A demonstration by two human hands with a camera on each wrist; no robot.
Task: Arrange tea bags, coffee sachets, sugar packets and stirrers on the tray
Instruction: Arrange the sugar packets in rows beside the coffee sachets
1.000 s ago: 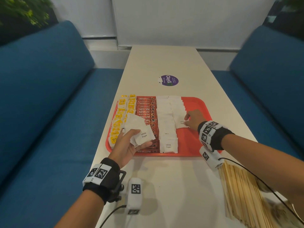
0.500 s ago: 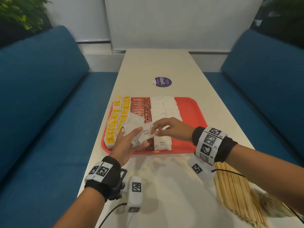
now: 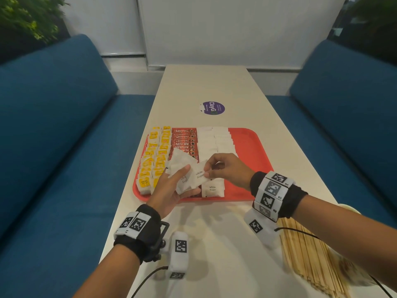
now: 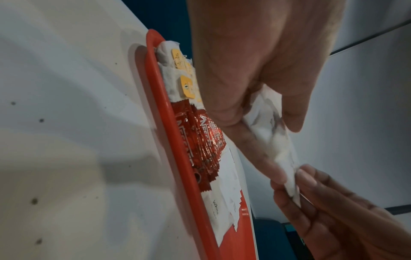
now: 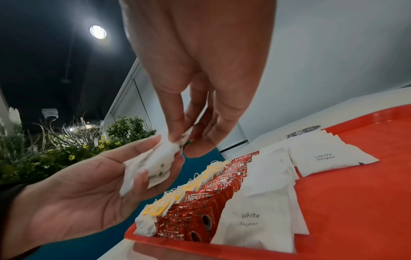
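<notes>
White paper sugar packets [image 3: 184, 168] sit fanned in the left hand [image 3: 169, 190], fingers curled round them, above the red plastic tray [image 3: 247, 147]. Right hand [image 3: 227, 171] pinches the top packet's corner between thumb and fingertips.

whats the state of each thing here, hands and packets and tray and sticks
left hand: holds a fan of sugar packets
right hand: pinches the top packet of that fan
tray: on the table, right part bare
tea bags: laid in rows, left
coffee sachets: one column
placed sugar packets: two columns
stirrers: on the table, off the tray
</notes>
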